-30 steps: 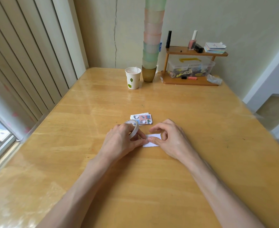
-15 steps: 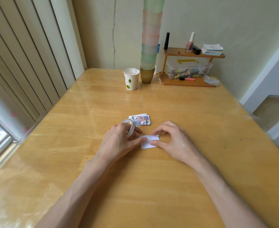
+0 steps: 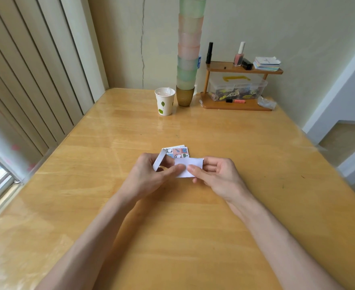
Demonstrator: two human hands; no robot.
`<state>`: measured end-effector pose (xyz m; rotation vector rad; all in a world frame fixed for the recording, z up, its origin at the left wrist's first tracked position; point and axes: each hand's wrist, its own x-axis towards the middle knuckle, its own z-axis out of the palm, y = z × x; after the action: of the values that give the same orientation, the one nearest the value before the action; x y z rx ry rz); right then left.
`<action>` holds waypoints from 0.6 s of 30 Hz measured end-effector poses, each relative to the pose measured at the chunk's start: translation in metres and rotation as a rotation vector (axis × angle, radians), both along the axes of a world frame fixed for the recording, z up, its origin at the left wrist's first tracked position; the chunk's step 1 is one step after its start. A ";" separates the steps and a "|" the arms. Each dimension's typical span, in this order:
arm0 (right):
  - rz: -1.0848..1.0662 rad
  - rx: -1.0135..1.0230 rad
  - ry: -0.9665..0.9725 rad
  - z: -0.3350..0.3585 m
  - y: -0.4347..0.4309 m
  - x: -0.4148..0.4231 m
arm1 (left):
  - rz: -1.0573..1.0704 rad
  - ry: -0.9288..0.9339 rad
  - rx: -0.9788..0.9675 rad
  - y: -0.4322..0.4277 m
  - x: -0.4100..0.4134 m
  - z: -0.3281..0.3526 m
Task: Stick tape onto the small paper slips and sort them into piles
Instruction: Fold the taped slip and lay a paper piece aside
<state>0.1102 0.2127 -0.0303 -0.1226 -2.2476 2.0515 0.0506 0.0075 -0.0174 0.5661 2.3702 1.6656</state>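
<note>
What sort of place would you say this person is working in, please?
Most likely a room in a home: a wooden table against the wall, a small shelf with a nail polish bottle, and a tower of stacked cups.

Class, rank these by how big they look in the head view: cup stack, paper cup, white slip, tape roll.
1. cup stack
2. paper cup and slip: alike, slip nearer, so unranked
3. tape roll, partly hidden

Close together, left hand (image 3: 147, 178) and right hand (image 3: 218, 177) pinch.
</note>
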 end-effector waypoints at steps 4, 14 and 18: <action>0.007 -0.011 0.028 0.003 -0.003 0.001 | -0.014 0.005 0.005 0.004 0.006 0.004; -0.116 -0.035 0.089 0.004 -0.012 0.003 | 0.041 0.026 0.077 0.013 0.017 0.014; -0.164 -0.069 0.081 0.000 -0.015 0.001 | 0.048 0.027 0.061 0.011 0.018 0.016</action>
<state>0.1110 0.1979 -0.0305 -0.2167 -2.0471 2.0116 0.0686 0.0183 -0.0013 0.5502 2.3766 1.7669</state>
